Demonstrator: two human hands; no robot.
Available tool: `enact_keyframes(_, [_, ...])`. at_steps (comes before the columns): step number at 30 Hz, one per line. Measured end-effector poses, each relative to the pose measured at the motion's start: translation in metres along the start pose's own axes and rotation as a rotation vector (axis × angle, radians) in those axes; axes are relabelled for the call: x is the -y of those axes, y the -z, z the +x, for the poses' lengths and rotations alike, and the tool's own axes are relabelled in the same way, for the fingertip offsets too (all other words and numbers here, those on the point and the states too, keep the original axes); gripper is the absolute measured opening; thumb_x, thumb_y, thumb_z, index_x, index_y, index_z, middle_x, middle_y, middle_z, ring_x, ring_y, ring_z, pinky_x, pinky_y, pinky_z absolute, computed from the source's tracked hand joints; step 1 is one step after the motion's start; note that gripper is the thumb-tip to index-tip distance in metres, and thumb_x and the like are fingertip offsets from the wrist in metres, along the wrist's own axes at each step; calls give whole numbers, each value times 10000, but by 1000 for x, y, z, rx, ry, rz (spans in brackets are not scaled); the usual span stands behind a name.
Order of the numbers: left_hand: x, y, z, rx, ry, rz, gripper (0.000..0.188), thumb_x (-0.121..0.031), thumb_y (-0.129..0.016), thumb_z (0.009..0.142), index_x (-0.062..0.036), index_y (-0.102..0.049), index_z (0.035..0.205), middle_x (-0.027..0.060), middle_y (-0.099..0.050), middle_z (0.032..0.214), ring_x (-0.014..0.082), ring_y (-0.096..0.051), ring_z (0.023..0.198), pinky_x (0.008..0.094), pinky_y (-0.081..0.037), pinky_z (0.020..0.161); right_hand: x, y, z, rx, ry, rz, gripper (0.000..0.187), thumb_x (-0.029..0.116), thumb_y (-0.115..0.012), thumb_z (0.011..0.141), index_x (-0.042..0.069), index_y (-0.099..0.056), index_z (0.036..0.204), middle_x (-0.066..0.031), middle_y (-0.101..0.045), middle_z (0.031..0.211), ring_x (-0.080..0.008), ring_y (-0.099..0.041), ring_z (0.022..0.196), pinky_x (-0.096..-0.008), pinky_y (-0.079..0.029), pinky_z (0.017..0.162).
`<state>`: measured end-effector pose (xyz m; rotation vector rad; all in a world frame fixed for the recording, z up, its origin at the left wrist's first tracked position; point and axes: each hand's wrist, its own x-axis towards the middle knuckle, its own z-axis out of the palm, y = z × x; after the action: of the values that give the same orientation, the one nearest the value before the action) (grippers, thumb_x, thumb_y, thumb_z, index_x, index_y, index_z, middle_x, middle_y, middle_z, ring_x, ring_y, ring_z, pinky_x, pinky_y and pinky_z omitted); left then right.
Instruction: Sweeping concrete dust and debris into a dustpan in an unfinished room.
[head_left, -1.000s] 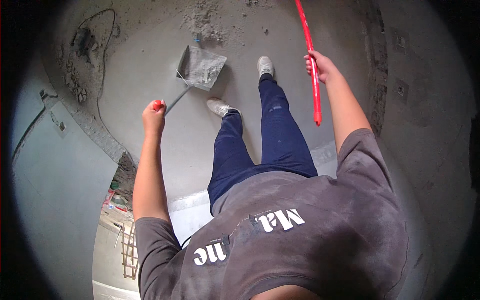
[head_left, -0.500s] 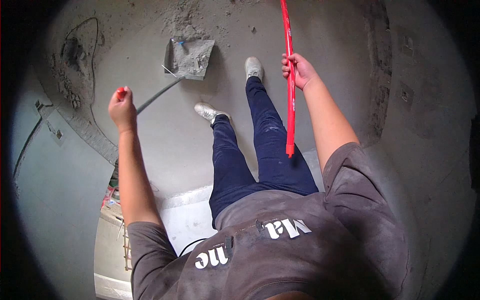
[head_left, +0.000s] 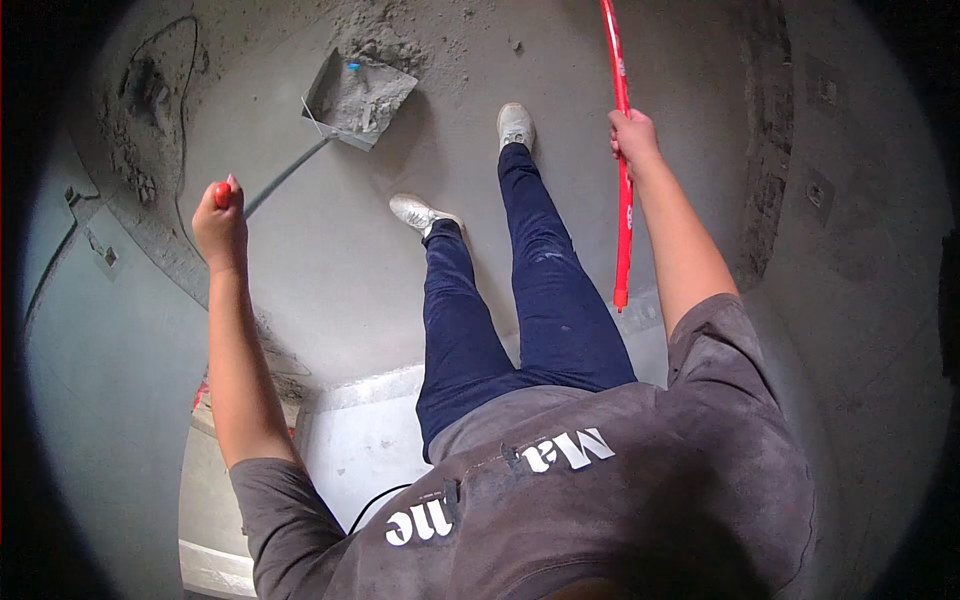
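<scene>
Grey floor (head_left: 330, 300); left hand (head_left: 220, 230) grips dustpan (head_left: 322, 88) by handle (head_left: 290, 172), surest with likely heavy debris (head_left: 375, 105); right hand (head_left: 637, 137) clasps stiff-looking red pole (head_left: 625, 220).

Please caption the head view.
Left hand grips a long-handled dustpan of grey debris; right hand holds a red pole.

Debris (head_left: 378, 108) in dustpan (head_left: 323, 86); dustpan ahead-left of left shoe (head_left: 424, 213); pole (head_left: 624, 215) right of right shoe (head_left: 516, 126).
</scene>
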<state>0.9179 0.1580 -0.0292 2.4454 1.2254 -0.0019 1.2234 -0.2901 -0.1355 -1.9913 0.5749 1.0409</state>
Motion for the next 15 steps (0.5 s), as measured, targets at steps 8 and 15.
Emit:
enact_keyframes(8, [5,-42,1,52,74,-39,370,-331,-584,842,-25,-460,673,68,-396,565,150,-368,551,308,-359,538,51,-1,94,-94,303,-148,237,163,-605,806,23,-519,978,-42,-534,620,-122,-490,444,-294,-403,387])
enact_keyframes(15, [77,-64,-2,256,70,-180,245,-197,-559,799,-35,-413,686,40,-350,592,139,-350,571,296,-347,540,65,-17,146,-259,214,-958,371,134,-532,797,14,-456,1140,-143,-591,687,-250,-591,541,-401,-474,472])
